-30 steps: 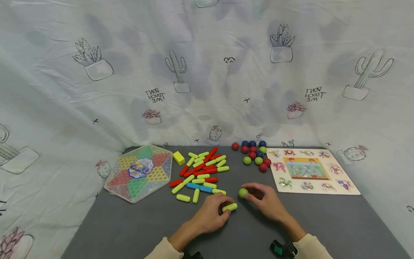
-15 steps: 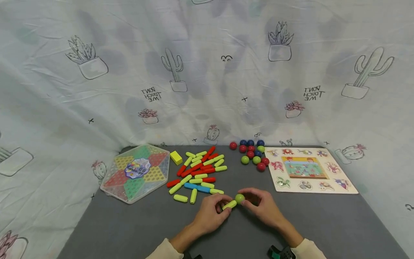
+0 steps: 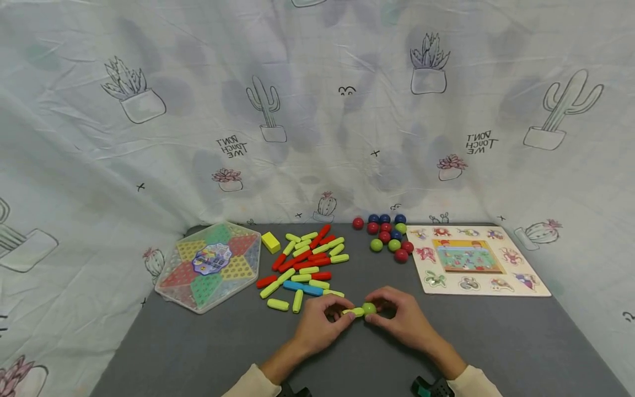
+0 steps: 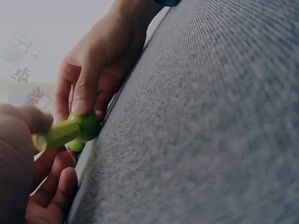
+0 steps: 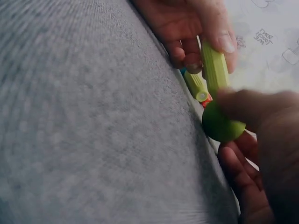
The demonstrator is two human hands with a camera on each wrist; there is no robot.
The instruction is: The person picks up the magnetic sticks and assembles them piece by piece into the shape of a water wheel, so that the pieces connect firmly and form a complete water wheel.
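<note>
My left hand (image 3: 319,322) pinches a short yellow-green ribbed rod (image 3: 353,312) between thumb and fingers. In my right hand (image 3: 404,320) a green ball (image 3: 369,308) is held by the thumb and fingertips. The rod's right end meets the ball, as the left wrist view shows with the rod (image 4: 58,135) against the ball (image 4: 88,126). From the right wrist view, the ball (image 5: 222,122) sits at the end of the rod (image 5: 215,67); my right thumb covers part of the joint, so how deep the rod sits cannot be told.
Several yellow-green, red and blue rods (image 3: 302,286) lie beyond my left hand, with a yellow block (image 3: 270,242) behind. A hexagonal board-game box (image 3: 207,267) stands left. Several red, blue and green balls (image 3: 385,237) and a wooden puzzle board (image 3: 483,259) lie back right on the grey table (image 3: 223,353).
The green ball has moved left and slightly down to the rod, which has turned more level. Earlier there was a gap between them; now they touch. Both hands keep their holds.
</note>
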